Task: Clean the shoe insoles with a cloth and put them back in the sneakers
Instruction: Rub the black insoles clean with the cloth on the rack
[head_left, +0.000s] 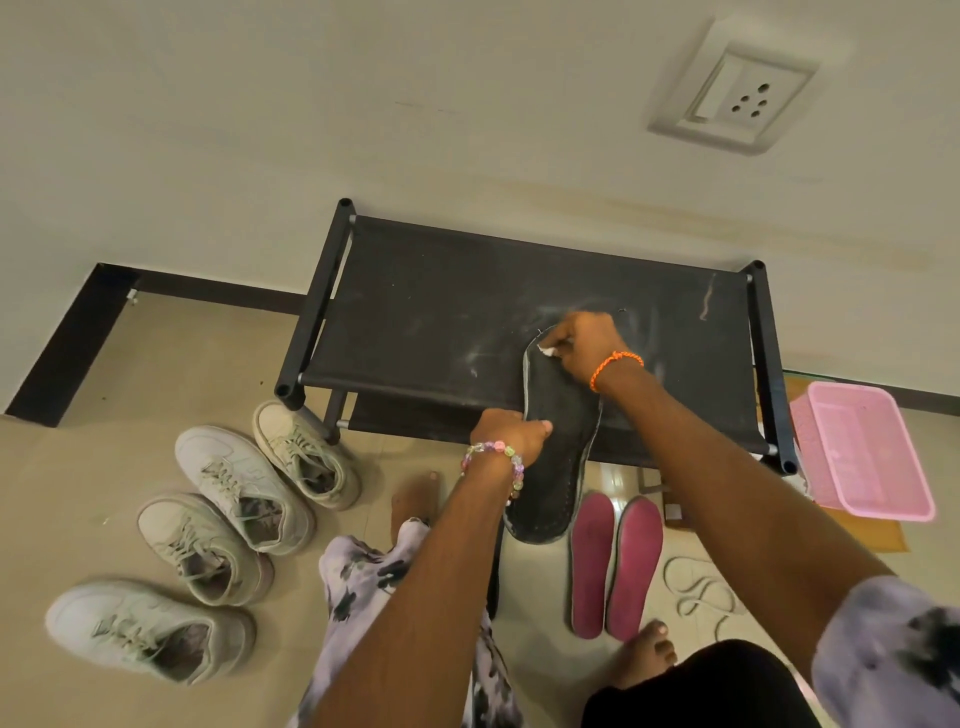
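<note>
A black insole (558, 457) lies lengthwise over the front edge of a black fabric shoe rack (441, 312). My left hand (511, 428) pinches the insole's left edge near the middle. My right hand (584, 343) presses a small white cloth (548, 352) on the insole's toe end. Two maroon insoles (615, 566) lie side by side on the floor below the rack. Several pale sneakers (239, 499) stand on the floor at the left, their openings empty.
A pink plastic basket (872, 452) sits right of the rack. White laces (698, 592) lie on the tiles by the maroon insoles. My bare feet (644, 654) and patterned clothing fill the lower middle. A wall with a socket (743, 98) stands behind the rack.
</note>
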